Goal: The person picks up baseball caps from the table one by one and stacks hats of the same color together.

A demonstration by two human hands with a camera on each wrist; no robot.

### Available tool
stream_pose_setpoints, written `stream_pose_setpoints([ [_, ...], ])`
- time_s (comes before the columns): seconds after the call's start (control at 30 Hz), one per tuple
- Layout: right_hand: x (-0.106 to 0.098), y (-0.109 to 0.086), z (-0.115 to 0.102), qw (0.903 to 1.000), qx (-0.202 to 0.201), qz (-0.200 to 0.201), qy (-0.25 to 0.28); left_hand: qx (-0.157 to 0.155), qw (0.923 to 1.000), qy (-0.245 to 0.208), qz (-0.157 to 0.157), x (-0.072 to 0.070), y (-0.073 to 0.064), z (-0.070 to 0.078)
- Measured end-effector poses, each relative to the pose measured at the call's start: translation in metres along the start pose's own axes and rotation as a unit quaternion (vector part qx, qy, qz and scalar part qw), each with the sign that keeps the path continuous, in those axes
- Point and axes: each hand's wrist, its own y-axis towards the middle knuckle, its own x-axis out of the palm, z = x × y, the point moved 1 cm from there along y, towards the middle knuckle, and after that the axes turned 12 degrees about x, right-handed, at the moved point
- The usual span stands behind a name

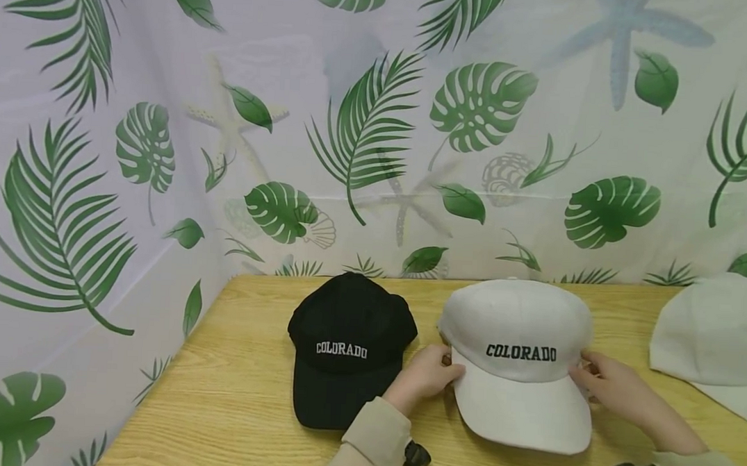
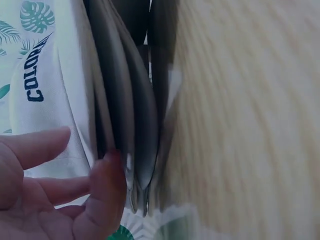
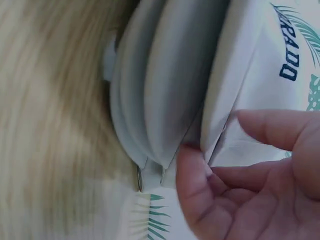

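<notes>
Your hands, two, bare, both grasping: the left hand pinches the left edge of a brim between thumb and curled fingers, and the right hand pinches the right edge in the same way.

Backdrop: white cloth sheet printed with green leaves, pale starfish and shells, hung behind the table and along your left side.

Table: yellowish wood-grain tabletop, bearing all the caps before you.

Held item: white fabric baseball cap with a curved brim, upright, in front of you between your two hands, brim pointing toward you. Your wrist views show it uppermost, with several more pale curved brims layered beneath; their exact count you cannot tell.

Black fabric baseball cap: on the table just beside your left hand, brim toward you.

Second white fabric baseball cap: on the table beyond your right hand, cut off by the right edge of the head view.

Beige sleeves: one on each of your forearms.

Small black devices: one at each of your wrists.

Black block lettering: "COLORADO", across the held cap's front.
</notes>
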Motion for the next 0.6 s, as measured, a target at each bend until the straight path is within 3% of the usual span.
stream_pose_setpoints([
  [0.13,0.002,0.001,-0.002,0.9999,-0.001,0.013,0.003,-0.012,0.9997,0.016,0.01,0.001,0.002,0.0],
  [0.37,0.012,0.011,-0.006,0.9919,-0.065,0.07,-0.083,-0.006,0.9981,0.06,0.007,0.006,0.007,-0.004],
  [0.6,0.013,0.024,-0.009,0.9885,-0.083,0.063,-0.11,-0.035,0.9979,0.053,-0.01,0.001,0.018,-0.003],
])
